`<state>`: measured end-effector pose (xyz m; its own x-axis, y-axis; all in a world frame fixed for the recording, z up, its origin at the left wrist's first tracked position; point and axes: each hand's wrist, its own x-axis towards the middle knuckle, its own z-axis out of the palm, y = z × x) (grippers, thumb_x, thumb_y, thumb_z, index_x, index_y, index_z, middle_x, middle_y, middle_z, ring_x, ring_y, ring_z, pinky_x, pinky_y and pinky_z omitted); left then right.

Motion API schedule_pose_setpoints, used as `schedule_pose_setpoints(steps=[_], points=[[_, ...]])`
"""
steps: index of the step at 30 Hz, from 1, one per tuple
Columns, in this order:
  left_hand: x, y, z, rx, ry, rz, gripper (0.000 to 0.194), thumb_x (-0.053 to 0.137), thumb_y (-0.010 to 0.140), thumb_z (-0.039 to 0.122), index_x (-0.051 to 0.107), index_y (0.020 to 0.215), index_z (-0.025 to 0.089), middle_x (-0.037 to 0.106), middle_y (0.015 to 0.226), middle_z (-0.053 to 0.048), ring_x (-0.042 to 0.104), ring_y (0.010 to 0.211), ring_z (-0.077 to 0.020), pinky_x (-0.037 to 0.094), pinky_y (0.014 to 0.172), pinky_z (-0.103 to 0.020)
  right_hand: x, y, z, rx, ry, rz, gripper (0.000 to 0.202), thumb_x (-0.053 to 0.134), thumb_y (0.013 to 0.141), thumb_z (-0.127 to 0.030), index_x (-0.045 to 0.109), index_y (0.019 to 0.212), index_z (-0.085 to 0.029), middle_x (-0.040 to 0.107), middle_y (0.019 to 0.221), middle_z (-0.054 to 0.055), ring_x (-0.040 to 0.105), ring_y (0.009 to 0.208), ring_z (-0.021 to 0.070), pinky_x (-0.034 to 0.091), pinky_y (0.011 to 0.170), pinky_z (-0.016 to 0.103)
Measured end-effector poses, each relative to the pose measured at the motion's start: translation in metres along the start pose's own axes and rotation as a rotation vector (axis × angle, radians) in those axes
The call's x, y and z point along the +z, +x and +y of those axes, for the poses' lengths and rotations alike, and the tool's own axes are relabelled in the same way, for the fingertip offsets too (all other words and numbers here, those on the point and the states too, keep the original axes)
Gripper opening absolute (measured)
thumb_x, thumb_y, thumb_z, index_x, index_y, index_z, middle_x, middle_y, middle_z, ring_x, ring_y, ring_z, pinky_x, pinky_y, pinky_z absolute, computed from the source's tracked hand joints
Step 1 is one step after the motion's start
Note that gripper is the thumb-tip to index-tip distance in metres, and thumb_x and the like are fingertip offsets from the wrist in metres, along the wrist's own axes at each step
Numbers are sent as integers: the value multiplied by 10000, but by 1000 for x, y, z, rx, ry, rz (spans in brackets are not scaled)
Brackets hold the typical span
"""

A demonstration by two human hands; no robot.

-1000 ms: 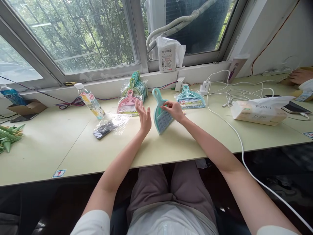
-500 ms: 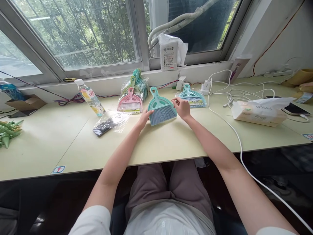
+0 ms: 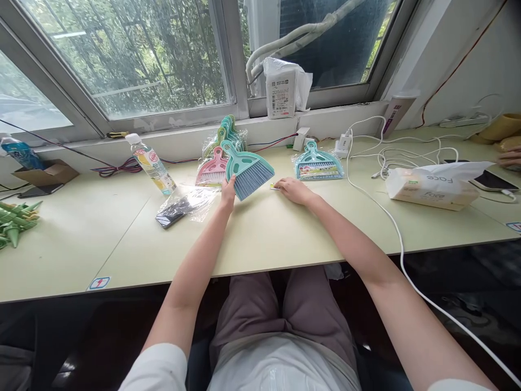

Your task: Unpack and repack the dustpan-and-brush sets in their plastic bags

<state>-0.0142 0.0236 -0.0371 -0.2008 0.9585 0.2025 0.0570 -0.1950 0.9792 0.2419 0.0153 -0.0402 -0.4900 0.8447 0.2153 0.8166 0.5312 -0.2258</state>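
My left hand (image 3: 229, 193) is closed around the left edge of a teal dustpan and brush set (image 3: 251, 176), lifted and tilted above the table, its grey bristles facing me. To the right, my right hand (image 3: 293, 190) rests low at the tabletop with its fingers closed on a small yellow-and-white label (image 3: 277, 186), mostly covered by the fingers. Behind the held set lie a wrapped pink dustpan set (image 3: 210, 167) and a stack of green dustpan sets (image 3: 232, 130) in clear plastic. Another wrapped teal dustpan set (image 3: 318, 163) lies beyond my right hand.
Left of my hands are a phone (image 3: 171, 213), crumpled plastic wrap (image 3: 199, 200) and a leaning drink bottle (image 3: 151, 164). Rightward lie a tissue pack (image 3: 433, 187) and white cables (image 3: 374, 201). Another person's hand (image 3: 510, 156) shows at the right edge. Windows stand behind the table (image 3: 260, 239).
The teal dustpan set has moved left and tilted in my left hand. My right hand has let go of its edge and come down to the table, onto the small label.
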Motion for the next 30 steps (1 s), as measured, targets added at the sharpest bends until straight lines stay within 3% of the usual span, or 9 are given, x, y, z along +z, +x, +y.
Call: schedule_pose_setpoints(steps=[6, 9, 12, 15, 17, 20, 24, 30], points=[[0, -2, 2, -35, -73, 43, 282, 474, 936, 349, 548, 1166, 202, 641, 1161, -75, 598, 1082, -196, 497, 904, -311, 0, 2, -5, -76, 181, -68, 438, 517, 876, -170, 586, 1303, -241, 634, 1154, 75, 612, 1010, 193, 464, 938, 327], [0, -2, 2, -48, -121, 58, 235, 496, 925, 327, 568, 1111, 203, 642, 1121, -69, 600, 1056, -196, 484, 927, -323, 3, 1, -6, -85, 108, -27, 410, 514, 887, -193, 613, 1280, -253, 588, 1253, 95, 560, 1131, 240, 446, 985, 377], [1, -2, 1, -47, -124, 56, 200, 515, 917, 320, 576, 1067, 203, 640, 1092, -66, 595, 1048, -199, 475, 934, -327, 4, 0, -5, -121, 59, -22, 476, 430, 879, -85, 621, 1270, -279, 545, 1360, 58, 470, 1256, 256, 396, 1054, 416], [2, -2, -2, -43, -115, 44, 189, 525, 911, 328, 572, 1046, 204, 634, 1078, -65, 590, 1041, -200, 472, 927, -331, 0, -2, -4, -137, 72, -74, 579, 408, 813, 6, 620, 1272, -277, 567, 1334, 54, 482, 1238, 259, 389, 1056, 417], [2, -2, -3, -42, -109, 35, 191, 525, 908, 335, 570, 1041, 205, 631, 1075, -64, 589, 1032, -197, 468, 924, -330, -5, -2, -6, -126, 110, -84, 546, 436, 800, 1, 644, 1238, -247, 578, 1282, 90, 513, 1197, 258, 415, 1020, 384], [3, -1, -6, -33, -106, 27, 198, 530, 901, 333, 572, 1047, 206, 632, 1077, -62, 585, 1037, -196, 462, 929, -328, -13, -3, -8, -92, 188, -101, 413, 492, 821, -57, 684, 1156, -203, 603, 1155, 118, 589, 1044, 219, 458, 912, 309], [3, 0, -7, -18, -108, 23, 208, 549, 886, 340, 582, 1045, 210, 635, 1082, -62, 580, 1063, -204, 458, 938, -333, -19, -4, -9, -33, 244, -147, 251, 592, 825, -173, 699, 1052, -180, 643, 921, 71, 597, 867, 177, 443, 810, 271], [3, -5, -4, -28, -106, 10, 237, 565, 875, 362, 590, 1050, 204, 630, 1107, -76, 588, 1063, -222, 462, 940, -358, -21, -5, -3, 71, 389, -171, 243, 603, 825, -371, 682, 924, -163, 665, 869, 53, 577, 794, 158, 418, 725, 263]])
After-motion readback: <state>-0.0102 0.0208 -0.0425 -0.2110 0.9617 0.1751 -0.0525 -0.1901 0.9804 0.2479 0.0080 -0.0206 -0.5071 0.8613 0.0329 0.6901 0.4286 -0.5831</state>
